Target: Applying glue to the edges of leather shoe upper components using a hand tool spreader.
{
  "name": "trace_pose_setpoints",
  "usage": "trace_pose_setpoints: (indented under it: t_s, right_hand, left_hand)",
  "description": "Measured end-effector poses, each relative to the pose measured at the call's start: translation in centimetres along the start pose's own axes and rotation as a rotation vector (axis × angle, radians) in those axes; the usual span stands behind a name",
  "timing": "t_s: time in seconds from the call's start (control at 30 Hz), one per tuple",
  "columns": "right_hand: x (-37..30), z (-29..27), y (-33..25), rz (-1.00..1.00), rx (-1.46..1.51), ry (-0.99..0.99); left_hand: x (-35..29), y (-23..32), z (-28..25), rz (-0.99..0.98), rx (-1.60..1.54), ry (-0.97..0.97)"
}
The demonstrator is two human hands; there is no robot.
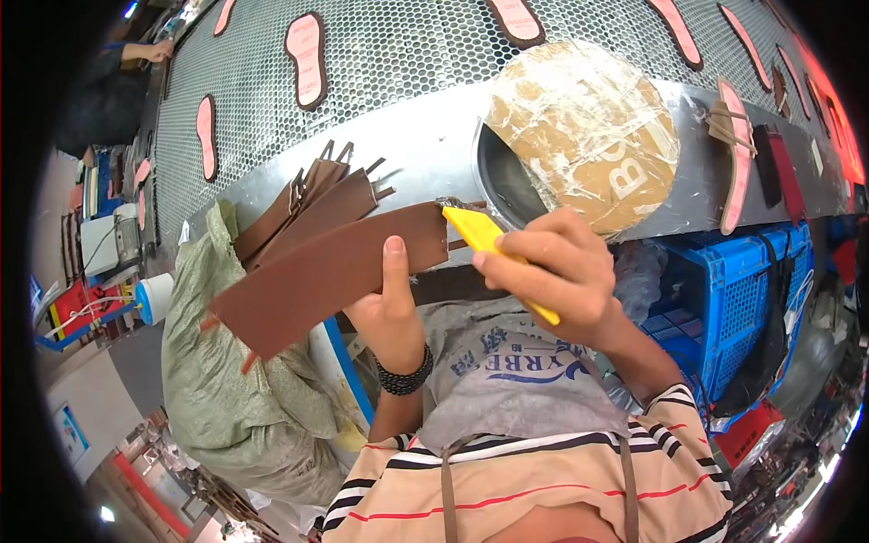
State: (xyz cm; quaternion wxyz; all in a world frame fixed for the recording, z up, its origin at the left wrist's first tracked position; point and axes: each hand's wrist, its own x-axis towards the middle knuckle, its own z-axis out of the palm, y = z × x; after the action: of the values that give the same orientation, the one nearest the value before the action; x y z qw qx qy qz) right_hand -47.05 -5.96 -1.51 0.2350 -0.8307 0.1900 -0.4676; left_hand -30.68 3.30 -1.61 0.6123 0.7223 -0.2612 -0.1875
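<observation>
My left hand (391, 312) grips a flat brown leather-like strip (330, 276) from below, thumb on its upper face. Narrow brown tabs stick out at the strip's ends. In my right hand (561, 271) is a brush with a flat yellow handle (475, 228). Its dark bristle end meets the strip's far right corner. Just beyond, a metal bowl (493, 172) is partly covered by a round, tape-wrapped cardboard lid (584, 127). More brown strips (312, 208) with thin straps lie fanned out to the left.
A mesh conveyor (398, 59) carries several pink, dark-edged insoles (308, 59) along the far side. A green woven sack (213, 362) bulges at my left; a blue crate (738, 308) stands at my right. Another person's hand (154, 52) shows at the far left.
</observation>
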Motion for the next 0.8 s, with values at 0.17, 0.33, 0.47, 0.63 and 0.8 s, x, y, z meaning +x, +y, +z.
trace_pose_setpoints:
  t_s: [0.17, 0.33, 0.47, 0.63, 0.8]
  right_hand:
    - [-0.6, -0.5, 0.0, -0.043, 0.069, -0.123]
    - [0.8, -2.6, 1.0, 0.028, 0.3, -0.125]
    - [0.5, -1.1, 1.4, 0.079, 0.098, 0.014]
    - [0.5, -0.4, 1.0, 0.079, 0.26, -0.089]
    - [1.2, -2.1, 1.5, 0.117, 0.355, -0.094]
  left_hand:
    - [0.8, -0.2, 1.2, 0.009, -0.051, 0.019]
    - [1.0, 0.0, 2.0, -0.021, -0.111, 0.031]
    - [0.8, 0.9, 3.0, -0.015, -0.172, 0.061]
    - [1.3, 0.2, 2.7, 0.071, -0.13, 0.052]
    - [1.3, -0.7, 2.3, 0.083, -0.099, 0.055]
